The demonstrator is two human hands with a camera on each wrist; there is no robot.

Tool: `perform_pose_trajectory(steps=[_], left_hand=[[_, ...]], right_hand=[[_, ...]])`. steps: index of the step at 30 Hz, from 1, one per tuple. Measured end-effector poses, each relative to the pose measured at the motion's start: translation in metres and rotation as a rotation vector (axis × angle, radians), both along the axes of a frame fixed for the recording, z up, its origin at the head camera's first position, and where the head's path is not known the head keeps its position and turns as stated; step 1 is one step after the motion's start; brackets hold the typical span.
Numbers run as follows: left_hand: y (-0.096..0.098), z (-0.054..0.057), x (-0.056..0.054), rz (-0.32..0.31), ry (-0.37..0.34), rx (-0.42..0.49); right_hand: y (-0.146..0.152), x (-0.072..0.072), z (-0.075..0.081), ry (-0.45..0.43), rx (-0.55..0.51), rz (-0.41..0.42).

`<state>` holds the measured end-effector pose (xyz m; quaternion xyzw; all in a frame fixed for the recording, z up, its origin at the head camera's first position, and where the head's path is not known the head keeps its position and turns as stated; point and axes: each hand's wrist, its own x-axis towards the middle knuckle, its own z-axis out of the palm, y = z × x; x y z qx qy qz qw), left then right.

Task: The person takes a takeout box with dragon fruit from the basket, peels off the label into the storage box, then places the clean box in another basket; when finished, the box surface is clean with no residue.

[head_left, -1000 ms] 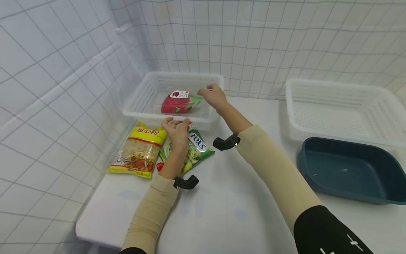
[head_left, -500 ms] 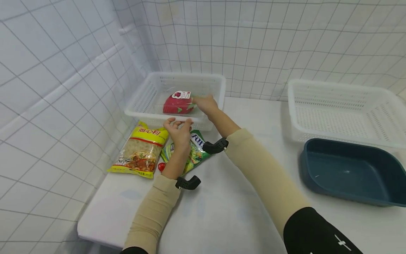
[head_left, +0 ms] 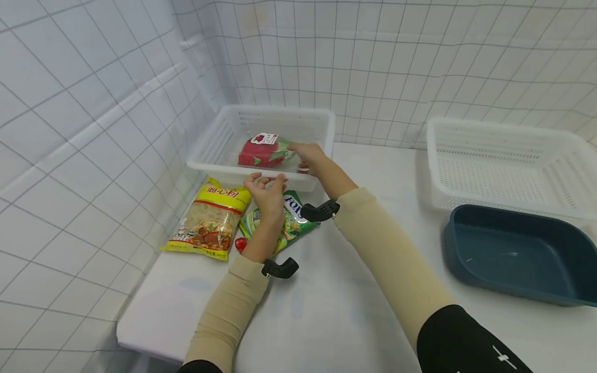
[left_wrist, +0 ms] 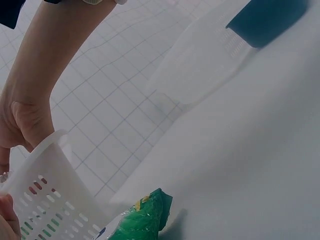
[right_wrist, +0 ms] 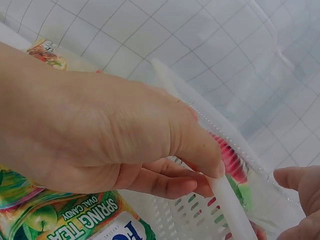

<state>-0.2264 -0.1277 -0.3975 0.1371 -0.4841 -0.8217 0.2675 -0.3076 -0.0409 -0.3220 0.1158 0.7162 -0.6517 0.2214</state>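
Observation:
In the head view, a dragon fruit (head_left: 257,153) with green tips sits inside a clear plastic box (head_left: 291,165) with a white and red label. The box lies in a white perforated basket (head_left: 212,165) at the back left. My right hand (head_left: 313,158) reaches over the basket's right side and grips the box's right end, thumb and fingers spread around it. My left hand (head_left: 268,194) holds the basket's front rim, thumb and fingers on either side of it, plain in the right wrist view. Under the left forearm lies a green Fox's candy bag (head_left: 296,220).
A yellow noodle bag (head_left: 210,217) lies left of the candy bag, with a small red item (head_left: 240,244) between them. At the right stand another white basket (head_left: 494,178) and a dark blue tub (head_left: 513,259). Grid-patterned curtains border the table behind and left.
My right hand has come down from above the basket's right side onto the clear box's right end. The left hand keeps its hold on the rim.

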Motion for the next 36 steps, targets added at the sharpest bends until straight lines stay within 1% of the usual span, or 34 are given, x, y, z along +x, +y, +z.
perform_pose_trajectory(steps=[3,9,20,23,28,36], left_hand=[[0.0002,0.0010,-0.0001,-0.001,0.004,0.003],[-0.0003,0.0016,-0.0011,-0.004,0.005,0.008],[0.0013,0.0044,-0.0006,0.015,0.022,0.014],[0.0014,0.0046,-0.0008,0.016,0.023,0.020],[0.0016,0.0038,-0.0003,0.014,0.003,0.008],[0.0011,0.0023,0.0006,0.017,-0.021,0.001]], right_hand=[[0.0009,0.0009,0.0010,0.007,-0.019,-0.005],[0.0015,0.0026,0.0010,0.073,-0.060,0.001],[0.0016,0.0048,-0.0001,0.160,-0.084,-0.054],[0.0011,0.0054,-0.0004,0.164,-0.091,-0.074],[0.0021,0.0061,-0.0016,0.163,-0.108,-0.096],[0.0057,0.0079,-0.0025,0.186,-0.192,-0.094]])
